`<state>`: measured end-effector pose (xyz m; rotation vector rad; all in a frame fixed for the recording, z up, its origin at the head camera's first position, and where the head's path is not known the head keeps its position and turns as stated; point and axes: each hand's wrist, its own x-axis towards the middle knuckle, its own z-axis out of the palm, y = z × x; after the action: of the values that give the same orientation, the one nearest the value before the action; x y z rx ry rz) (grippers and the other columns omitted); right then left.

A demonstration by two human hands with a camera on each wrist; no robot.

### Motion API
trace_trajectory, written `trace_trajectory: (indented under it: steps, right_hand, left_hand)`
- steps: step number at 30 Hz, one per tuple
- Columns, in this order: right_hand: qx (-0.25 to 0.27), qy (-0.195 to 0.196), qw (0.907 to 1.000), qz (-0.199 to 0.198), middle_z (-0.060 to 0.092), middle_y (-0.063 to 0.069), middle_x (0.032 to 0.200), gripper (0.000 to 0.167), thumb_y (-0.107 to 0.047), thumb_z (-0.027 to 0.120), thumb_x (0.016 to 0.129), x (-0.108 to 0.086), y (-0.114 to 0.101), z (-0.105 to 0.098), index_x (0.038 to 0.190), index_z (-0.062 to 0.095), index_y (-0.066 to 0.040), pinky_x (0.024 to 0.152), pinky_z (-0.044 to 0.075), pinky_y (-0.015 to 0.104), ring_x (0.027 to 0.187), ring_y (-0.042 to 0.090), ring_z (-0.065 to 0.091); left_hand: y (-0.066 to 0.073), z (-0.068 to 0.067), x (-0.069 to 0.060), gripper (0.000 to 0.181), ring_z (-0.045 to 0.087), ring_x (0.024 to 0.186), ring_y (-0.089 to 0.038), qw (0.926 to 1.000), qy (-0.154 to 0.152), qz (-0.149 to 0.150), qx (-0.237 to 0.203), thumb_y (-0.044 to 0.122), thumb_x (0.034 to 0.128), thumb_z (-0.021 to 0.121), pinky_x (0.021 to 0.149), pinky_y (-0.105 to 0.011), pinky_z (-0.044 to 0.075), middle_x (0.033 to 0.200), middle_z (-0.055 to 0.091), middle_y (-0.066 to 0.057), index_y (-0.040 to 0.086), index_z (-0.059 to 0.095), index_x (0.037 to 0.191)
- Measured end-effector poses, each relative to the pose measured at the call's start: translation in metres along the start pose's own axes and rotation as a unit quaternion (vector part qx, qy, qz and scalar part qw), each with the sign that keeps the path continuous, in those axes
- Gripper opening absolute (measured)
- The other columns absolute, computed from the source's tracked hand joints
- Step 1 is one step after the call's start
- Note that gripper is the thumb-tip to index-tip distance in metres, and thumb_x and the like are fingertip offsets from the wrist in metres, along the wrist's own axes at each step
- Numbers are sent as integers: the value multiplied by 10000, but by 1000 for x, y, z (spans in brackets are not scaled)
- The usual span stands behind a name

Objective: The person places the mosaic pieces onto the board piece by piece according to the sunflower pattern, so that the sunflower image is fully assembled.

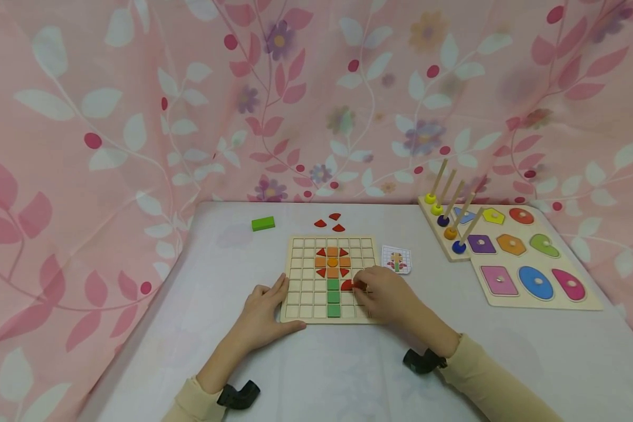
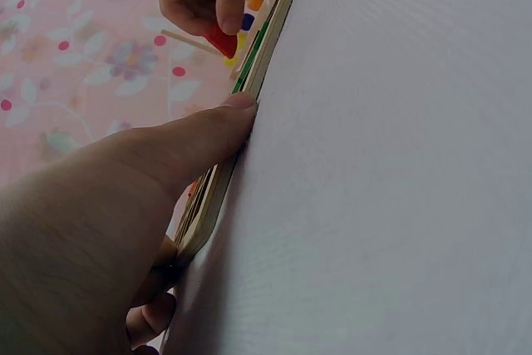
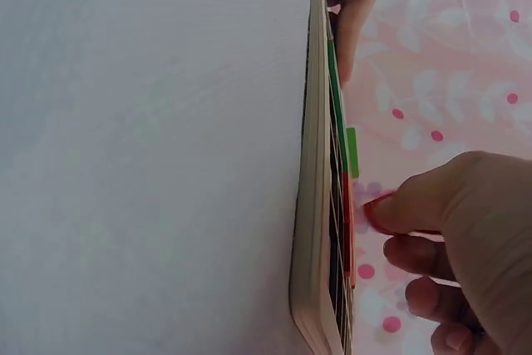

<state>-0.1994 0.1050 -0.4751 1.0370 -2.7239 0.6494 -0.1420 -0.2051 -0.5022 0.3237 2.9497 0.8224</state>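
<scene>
A wooden grid board lies on the white-covered table, bearing orange squares, an orange disc, red triangular pieces and green squares in a column. My left hand rests at its near left corner, thumb against the near edge and fingers along the left side. With thumb and fingertips, my right hand pinches a red quarter-circle piece just above the board's right part. Another red piece sits beside the top green square. Part of the board's right side is hidden under the right hand.
Three red pieces lie beyond the board, with a green block to their left. A pattern card is right of the board. Farther right are a peg stand with coloured beads and a shape puzzle. A floral curtain hangs behind.
</scene>
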Motion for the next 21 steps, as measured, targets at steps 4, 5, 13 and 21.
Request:
trace_trajectory:
  steps: [4,5,13,21]
  right_hand:
    - [202,-238,9992,-262,656,-84,892,148,-238,862,896,-1,1,-1,957,742,-174,725,505,261,819,94,529]
    - [316,-291,9987,-283,656,-78,904,161,-248,870,889,-2,1,-1,956,744,-175,737,510,264,837,97,535]
    - [644,-536,9965,-57,645,-93,945,126,-251,847,919,-2,16,2,1001,795,-171,752,497,255,856,72,517]
    - [602,-478,9970,36,670,-77,955,78,-229,822,939,-1,16,0,969,800,-161,759,514,279,876,95,552]
  left_hand:
    - [0,0,0,1128,416,1104,-170,10000,-4,4,29,637,791,862,915,-376,390,1742,266,-50,66,374,1633]
    - [0,0,0,1129,416,1104,-171,10000,-7,1,30,637,791,862,916,-376,390,1742,264,-49,66,373,1633]
    - [-1,1,0,1131,418,1111,-173,10000,-18,-23,22,638,789,861,916,-377,393,1743,262,-41,68,372,1634]
    - [-1,1,0,1129,419,1104,-173,10000,-17,-1,60,634,789,865,910,-373,395,1741,263,-44,65,376,1633]
